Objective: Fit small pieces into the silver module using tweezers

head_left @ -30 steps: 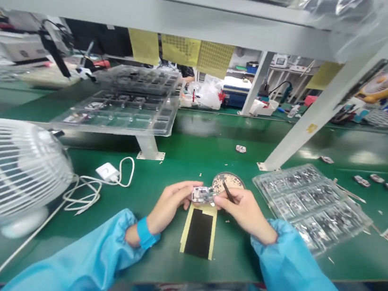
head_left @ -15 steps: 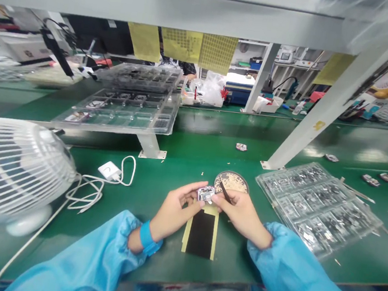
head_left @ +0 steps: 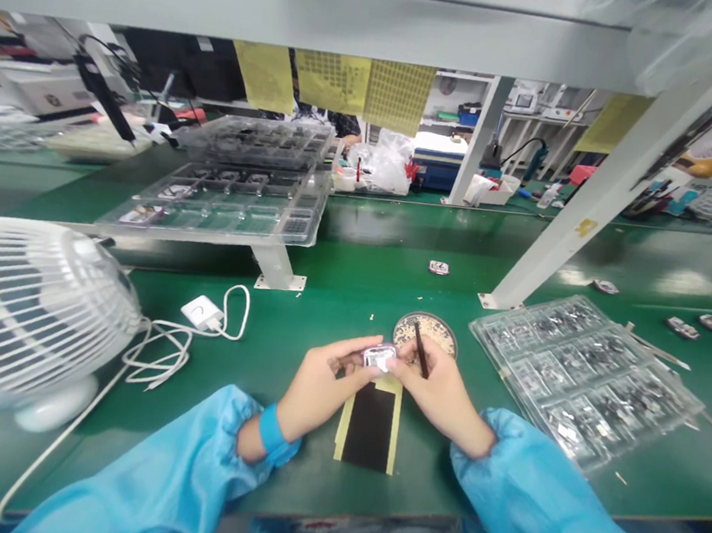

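Observation:
My left hand [head_left: 320, 388] is closed on a small rounded electronic device [head_left: 378, 356], gripping its left side between thumb and fingers. The inner face of this watch-sized case looks silvery and pale; fine parts are too small to tell. My right hand [head_left: 441, 391] has its thumb on the device's right edge and keeps black tweezers [head_left: 420, 350] in its grip, their back end pointing up. Behind the right fingers lies a round dish [head_left: 433, 322] of tiny beige pieces. Below the device, a black pad [head_left: 369, 430] edged with yellow tape lies on the bench.
On the right stands a clear compartment tray [head_left: 584, 375] of small parts. More cases [head_left: 682, 328] lie beyond it, and a single case [head_left: 439, 268] lies ahead. A white fan [head_left: 28, 311] and charger cable [head_left: 202, 314] occupy the left. Stacked trays [head_left: 237, 216] rest on a raised shelf; a slanted post [head_left: 599, 211] rises at right.
The tweezers have swung more upright in my right hand. My right thumb still touches the device, whose face now looks paler. My left hand has hardly moved.

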Action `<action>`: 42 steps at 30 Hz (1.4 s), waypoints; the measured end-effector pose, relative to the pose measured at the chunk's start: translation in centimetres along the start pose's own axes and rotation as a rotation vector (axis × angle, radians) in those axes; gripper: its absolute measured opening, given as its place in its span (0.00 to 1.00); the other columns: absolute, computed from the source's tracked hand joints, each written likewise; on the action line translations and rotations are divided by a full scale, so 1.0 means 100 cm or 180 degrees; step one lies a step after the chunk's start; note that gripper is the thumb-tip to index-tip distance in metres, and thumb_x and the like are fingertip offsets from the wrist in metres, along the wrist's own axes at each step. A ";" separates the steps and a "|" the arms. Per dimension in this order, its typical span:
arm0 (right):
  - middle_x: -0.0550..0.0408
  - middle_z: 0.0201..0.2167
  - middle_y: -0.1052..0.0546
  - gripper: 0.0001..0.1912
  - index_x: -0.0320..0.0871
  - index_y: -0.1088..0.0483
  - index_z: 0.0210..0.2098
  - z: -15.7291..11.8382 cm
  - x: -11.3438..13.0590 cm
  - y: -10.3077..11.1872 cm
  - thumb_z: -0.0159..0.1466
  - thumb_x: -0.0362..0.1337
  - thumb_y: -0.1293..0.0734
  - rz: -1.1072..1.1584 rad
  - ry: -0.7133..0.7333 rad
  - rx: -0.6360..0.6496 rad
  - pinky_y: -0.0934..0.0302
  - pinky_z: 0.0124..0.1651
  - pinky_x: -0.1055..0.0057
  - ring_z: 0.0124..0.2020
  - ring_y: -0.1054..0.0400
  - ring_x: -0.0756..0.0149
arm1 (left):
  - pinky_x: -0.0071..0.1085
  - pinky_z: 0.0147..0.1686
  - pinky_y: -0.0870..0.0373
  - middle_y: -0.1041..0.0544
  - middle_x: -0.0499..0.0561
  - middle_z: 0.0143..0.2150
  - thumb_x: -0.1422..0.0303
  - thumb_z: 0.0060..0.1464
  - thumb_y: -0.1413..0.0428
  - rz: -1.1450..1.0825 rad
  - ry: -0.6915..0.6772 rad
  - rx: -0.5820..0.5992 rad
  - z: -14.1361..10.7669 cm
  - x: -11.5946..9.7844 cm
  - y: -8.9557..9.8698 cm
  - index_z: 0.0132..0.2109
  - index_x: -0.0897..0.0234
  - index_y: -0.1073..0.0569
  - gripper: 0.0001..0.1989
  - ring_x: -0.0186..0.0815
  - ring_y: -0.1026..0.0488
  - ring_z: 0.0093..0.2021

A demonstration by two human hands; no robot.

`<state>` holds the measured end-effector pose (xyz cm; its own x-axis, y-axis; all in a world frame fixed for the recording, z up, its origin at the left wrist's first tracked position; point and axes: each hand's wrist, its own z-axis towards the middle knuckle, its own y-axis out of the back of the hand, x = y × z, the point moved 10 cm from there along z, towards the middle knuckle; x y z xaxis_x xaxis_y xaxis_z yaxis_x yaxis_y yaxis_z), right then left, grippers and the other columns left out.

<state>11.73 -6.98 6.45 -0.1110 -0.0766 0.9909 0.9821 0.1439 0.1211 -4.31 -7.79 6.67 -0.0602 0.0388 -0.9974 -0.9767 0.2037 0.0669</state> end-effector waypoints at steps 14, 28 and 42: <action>0.54 0.36 0.23 0.20 0.43 0.26 0.42 -0.001 -0.004 -0.003 0.54 0.44 0.21 0.0436 -0.0009 0.0044 0.33 0.45 0.68 0.38 0.28 0.64 | 0.36 0.52 0.25 0.19 0.58 0.50 0.64 0.49 0.30 -0.0803 0.0233 0.0215 0.000 0.011 -0.009 0.53 0.66 0.22 0.25 0.44 0.21 0.49; 0.55 0.36 0.24 0.19 0.43 0.27 0.42 -0.004 -0.007 -0.004 0.55 0.41 0.21 0.0512 0.0001 -0.0018 0.34 0.43 0.71 0.37 0.29 0.66 | 0.37 0.55 0.25 0.19 0.58 0.50 0.66 0.48 0.29 -0.1027 0.0211 0.0201 -0.002 0.006 -0.012 0.51 0.67 0.22 0.23 0.45 0.21 0.51; 0.59 0.25 0.29 0.18 0.40 0.28 0.35 -0.003 -0.006 -0.008 0.53 0.43 0.21 0.0567 -0.0009 -0.0143 0.41 0.31 0.73 0.25 0.38 0.71 | 0.33 0.46 0.25 0.17 0.55 0.43 0.62 0.54 0.35 -0.0353 0.0033 0.0120 0.000 0.006 -0.014 0.45 0.66 0.19 0.14 0.41 0.21 0.44</action>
<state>11.05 -7.36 5.75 0.0649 -0.0511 0.9966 0.9921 0.1109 -0.0589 -3.01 -8.07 5.95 0.0456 0.0040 -0.9989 -0.9691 0.2429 -0.0433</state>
